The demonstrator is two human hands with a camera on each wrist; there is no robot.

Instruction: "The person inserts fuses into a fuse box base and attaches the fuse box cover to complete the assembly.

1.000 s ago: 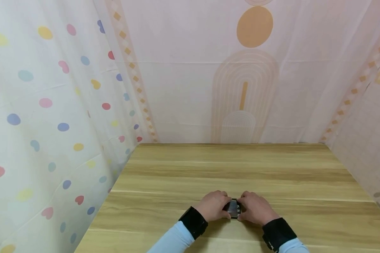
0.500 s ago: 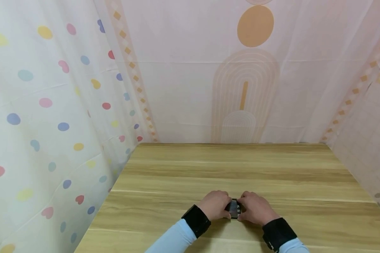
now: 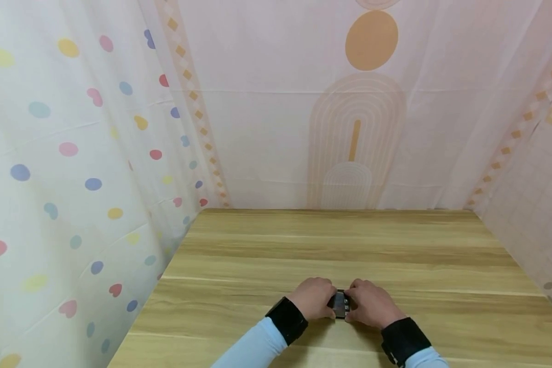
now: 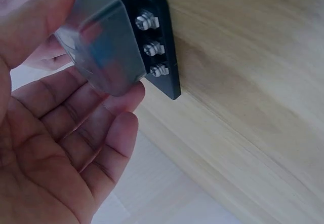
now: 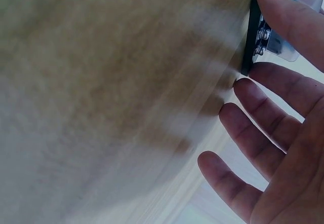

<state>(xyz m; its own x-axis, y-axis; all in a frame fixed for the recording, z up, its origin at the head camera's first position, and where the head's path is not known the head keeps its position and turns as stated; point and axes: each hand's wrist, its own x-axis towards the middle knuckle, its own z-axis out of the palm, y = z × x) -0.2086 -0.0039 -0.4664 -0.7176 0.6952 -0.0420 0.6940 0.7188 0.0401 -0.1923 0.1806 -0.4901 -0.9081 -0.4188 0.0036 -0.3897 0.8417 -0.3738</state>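
Observation:
A small black fuse block (image 3: 341, 304) with a clear cover sits on the wooden table between both hands. In the left wrist view its cover (image 4: 104, 39) shows blurred red and blue parts inside, and several screw terminals (image 4: 152, 48) line the black base beside it. My left hand (image 3: 312, 299) grips the cover, thumb on one side and fingertips on the other. At the opposite end, my right hand (image 3: 373, 303) pinches the edges of the black base (image 5: 249, 46) between thumb and forefinger; its other fingers are spread. The cover overlaps the base in these views.
The wood-grain table (image 3: 257, 245) spreads out on all sides of the hands. A dotted curtain (image 3: 92, 153) hangs along its left, a pale patterned curtain (image 3: 267, 128) behind its far edge. Black bands (image 3: 286, 320) circle both wrists, over light blue sleeves.
My left wrist and forearm have shifted slightly to the right, while the fingers stay on the cover. The right hand and the fuse block hold nearly still.

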